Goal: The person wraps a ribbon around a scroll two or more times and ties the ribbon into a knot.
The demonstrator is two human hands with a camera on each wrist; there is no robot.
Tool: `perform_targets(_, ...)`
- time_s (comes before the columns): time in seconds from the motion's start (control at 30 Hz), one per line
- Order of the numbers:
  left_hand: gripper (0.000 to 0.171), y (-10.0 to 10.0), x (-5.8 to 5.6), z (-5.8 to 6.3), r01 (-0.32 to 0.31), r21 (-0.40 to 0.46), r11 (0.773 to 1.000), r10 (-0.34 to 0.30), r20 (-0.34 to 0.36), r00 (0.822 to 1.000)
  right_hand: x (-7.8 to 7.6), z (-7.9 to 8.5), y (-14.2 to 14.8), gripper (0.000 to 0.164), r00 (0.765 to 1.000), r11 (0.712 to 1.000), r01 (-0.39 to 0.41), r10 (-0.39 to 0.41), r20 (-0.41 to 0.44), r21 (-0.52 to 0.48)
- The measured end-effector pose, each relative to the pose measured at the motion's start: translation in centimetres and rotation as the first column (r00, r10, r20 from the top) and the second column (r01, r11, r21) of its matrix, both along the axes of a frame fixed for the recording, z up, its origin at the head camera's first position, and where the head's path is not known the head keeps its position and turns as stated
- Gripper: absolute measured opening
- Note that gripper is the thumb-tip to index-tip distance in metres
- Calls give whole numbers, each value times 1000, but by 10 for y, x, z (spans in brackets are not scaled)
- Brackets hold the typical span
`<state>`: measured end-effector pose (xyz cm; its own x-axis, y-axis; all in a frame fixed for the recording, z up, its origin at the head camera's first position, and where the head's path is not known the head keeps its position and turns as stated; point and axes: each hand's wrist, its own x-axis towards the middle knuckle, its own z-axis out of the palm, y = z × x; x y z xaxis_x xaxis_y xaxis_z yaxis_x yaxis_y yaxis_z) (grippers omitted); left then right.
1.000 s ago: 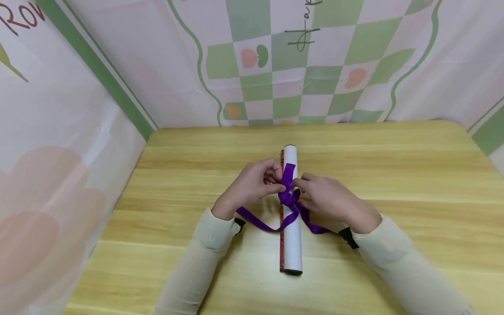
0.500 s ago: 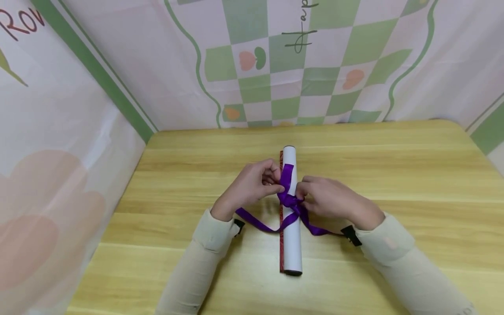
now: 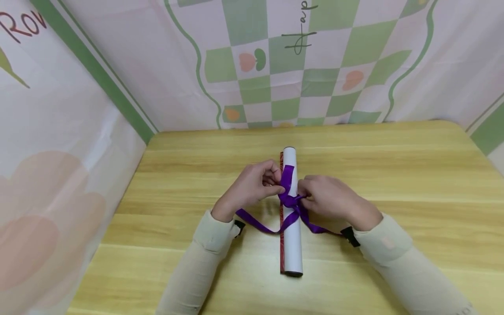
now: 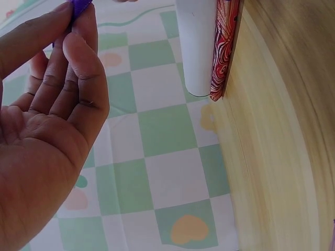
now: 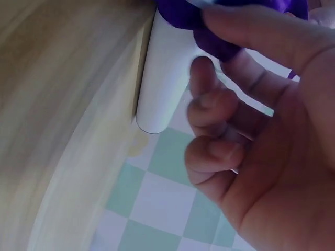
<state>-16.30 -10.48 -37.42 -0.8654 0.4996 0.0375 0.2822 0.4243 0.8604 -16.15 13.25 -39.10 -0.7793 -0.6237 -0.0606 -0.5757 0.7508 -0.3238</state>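
Observation:
A white roll (image 3: 292, 249) lies lengthwise on the table, with a red patterned strip (image 3: 281, 256) along its left side. Purple ribbon (image 3: 290, 201) is knotted around the roll's middle. My left hand (image 3: 253, 183) pinches a ribbon part by the knot between thumb and finger, and a short end stands up above it. On the other side, my right hand (image 3: 334, 199) pinches a ribbon piece coming out of the knot. Two tails trail toward the wrists. The left wrist view catches just a bit of ribbon (image 4: 81, 6) at the fingertips.
The wooden table (image 3: 157, 262) meets a checked green and white cloth (image 3: 285, 87) at its back edge. Another printed cloth (image 3: 59, 131) hangs along the left side. Black straps (image 3: 349, 236) show at the sleeve cuffs.
My right hand has moved slightly right from the knot, drawing a ribbon piece out taut. The knot looks smaller and tighter. My left hand keeps its pinch, nearly still.

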Motion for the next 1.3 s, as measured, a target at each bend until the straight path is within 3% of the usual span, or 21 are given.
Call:
perform_targets(0.4, 21, 0, 0, -1, 0, 5, 1000, 0, 0, 1000, -2, -7, -8, 13, 998, 974, 38, -48, -37, -225)
perform_targets(0.7, 21, 0, -1, -2, 5, -6, 1000, -6, -13, 1000, -1, -10, -6, 17, 994, 981, -25, 5, -106, -190)
perform_targets(1.07, 22, -2, 0, -1, -11, -8, 1000, 11, 0, 1000, -2, 3, 1, 18, 1000, 985, -24, 21, -23, -171)
perform_targets(1.3, 21, -3, -2, -1, -10, -21, 1000, 9, -6, 1000, -1, 11, 7, 32, 1000, 993, -23, 25, 9, -116)
